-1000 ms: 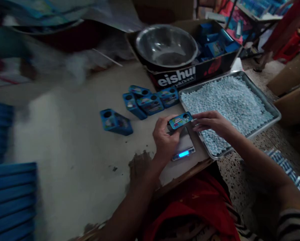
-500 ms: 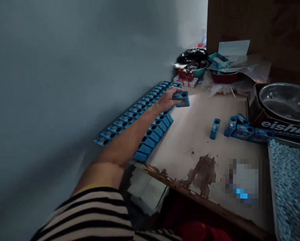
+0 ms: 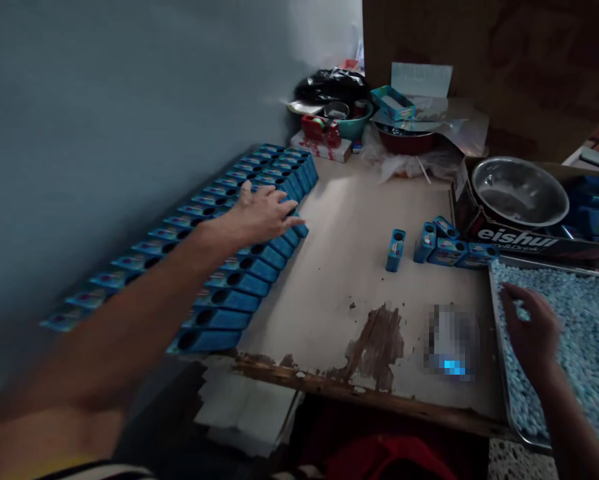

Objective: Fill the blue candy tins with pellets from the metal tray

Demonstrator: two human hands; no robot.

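My left hand (image 3: 264,212) is spread palm down over the rows of small blue boxes (image 3: 252,277), its fingers outstretched and touching or just above their tops. Each box is narrow, with a dark round hole in its top. My right hand (image 3: 532,327) is at the left side of a metal tray (image 3: 502,373) full of pale blue and white pellets (image 3: 587,333). Its fingers curl toward the thumb. Pellets show in the gap there, but whether they are held is unclear. A single blue box (image 3: 395,251) stands upright on the table between the hands.
Several more blue boxes (image 3: 448,253) cluster beside a carton (image 3: 514,235) holding a metal bowl (image 3: 519,193). Toward the back are a red tape dispenser (image 3: 322,130), a teal basin (image 3: 354,127) and a red bowl (image 3: 407,142). The wooden table edge (image 3: 369,393) is worn.
The blue box that my left hand held is out of its grasp, and the hand has opened over the rows. My right hand has come further into view over the tray. The view has shifted right.
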